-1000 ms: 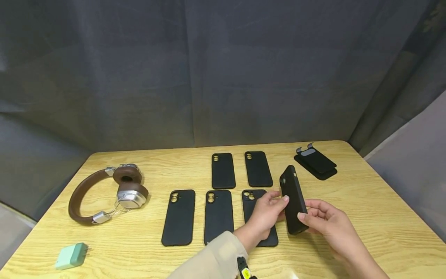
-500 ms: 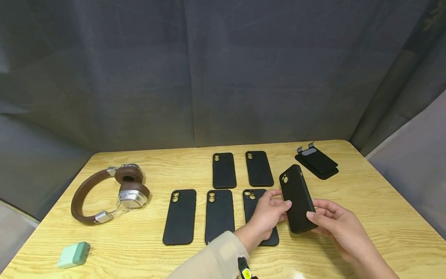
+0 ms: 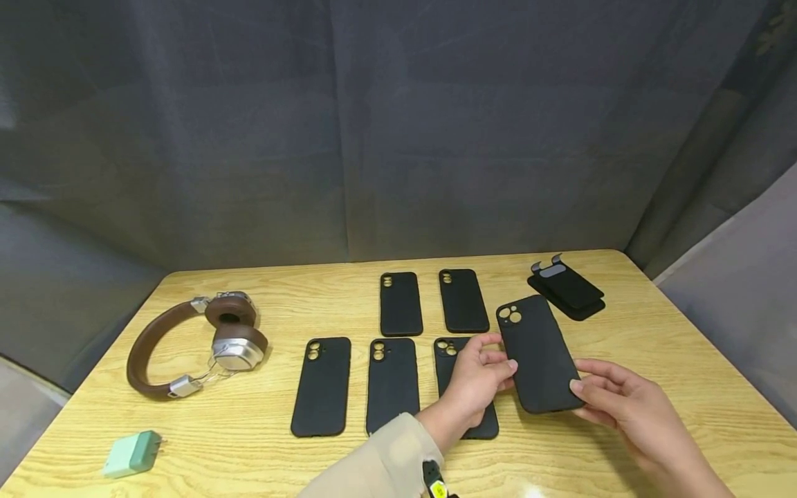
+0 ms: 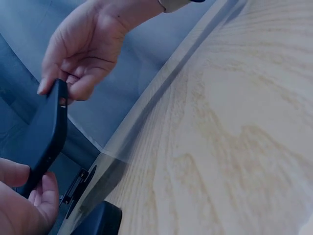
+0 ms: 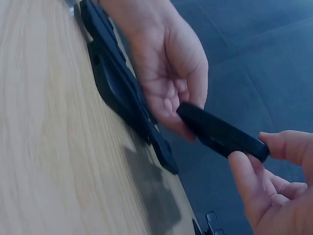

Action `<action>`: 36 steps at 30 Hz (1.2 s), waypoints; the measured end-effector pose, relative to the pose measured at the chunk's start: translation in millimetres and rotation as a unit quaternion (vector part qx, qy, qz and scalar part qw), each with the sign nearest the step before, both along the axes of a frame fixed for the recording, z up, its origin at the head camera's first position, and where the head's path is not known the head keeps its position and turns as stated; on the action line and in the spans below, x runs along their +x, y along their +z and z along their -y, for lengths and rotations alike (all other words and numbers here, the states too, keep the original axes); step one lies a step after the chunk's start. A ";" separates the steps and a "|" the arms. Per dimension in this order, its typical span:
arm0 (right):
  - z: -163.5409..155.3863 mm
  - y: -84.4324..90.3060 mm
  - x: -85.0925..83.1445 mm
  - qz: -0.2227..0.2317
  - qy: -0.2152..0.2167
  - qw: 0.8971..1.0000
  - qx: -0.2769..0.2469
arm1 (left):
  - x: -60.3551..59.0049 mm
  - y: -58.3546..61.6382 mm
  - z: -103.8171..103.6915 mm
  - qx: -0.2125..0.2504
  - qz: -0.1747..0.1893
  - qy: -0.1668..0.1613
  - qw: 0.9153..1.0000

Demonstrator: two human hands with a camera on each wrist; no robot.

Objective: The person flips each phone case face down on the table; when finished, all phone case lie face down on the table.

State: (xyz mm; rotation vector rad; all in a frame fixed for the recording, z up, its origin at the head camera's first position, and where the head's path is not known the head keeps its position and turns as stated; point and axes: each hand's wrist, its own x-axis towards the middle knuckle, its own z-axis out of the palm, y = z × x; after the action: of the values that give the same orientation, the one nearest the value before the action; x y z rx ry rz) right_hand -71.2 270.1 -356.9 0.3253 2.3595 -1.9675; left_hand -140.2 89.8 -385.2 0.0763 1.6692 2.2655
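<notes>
A black phone case [image 3: 540,356] is held up above the right part of the table by both hands, tilted, its camera cutout at the upper left. My left hand [image 3: 471,382] pinches its left edge, thumb on the back face. On the opposite side, low down, my right hand [image 3: 631,408] grips the case between thumb and fingers. Seen edge-on in the right wrist view, the case [image 5: 222,133] spans the two hands. Beneath my left hand and forearm lies another black phone case [image 3: 481,425], partly covered.
Several more black phone cases [image 3: 320,387] lie flat in two rows on the wooden table [image 3: 218,456]. Brown headphones [image 3: 165,339] and a green charger plug [image 3: 131,453] are at left. A black flat item with grey tabs [image 3: 568,285] lies at back right.
The held case has turned from nearly edge-on to showing its broad back with the camera cutout. My right hand has moved rightward with its edge; my left hand has barely moved.
</notes>
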 end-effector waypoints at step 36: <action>-30.3 -22.3 -9.1 0.101 0.082 0.987 0.092 | 1.7 4.7 -7.6 -0.331 -0.103 -0.102 0.932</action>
State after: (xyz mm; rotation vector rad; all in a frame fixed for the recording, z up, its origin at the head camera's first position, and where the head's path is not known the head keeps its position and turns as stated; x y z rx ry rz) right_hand -80.3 300.4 -379.2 0.3109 2.3563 -1.5709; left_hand -138.5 97.3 -380.4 0.3171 2.3232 1.4898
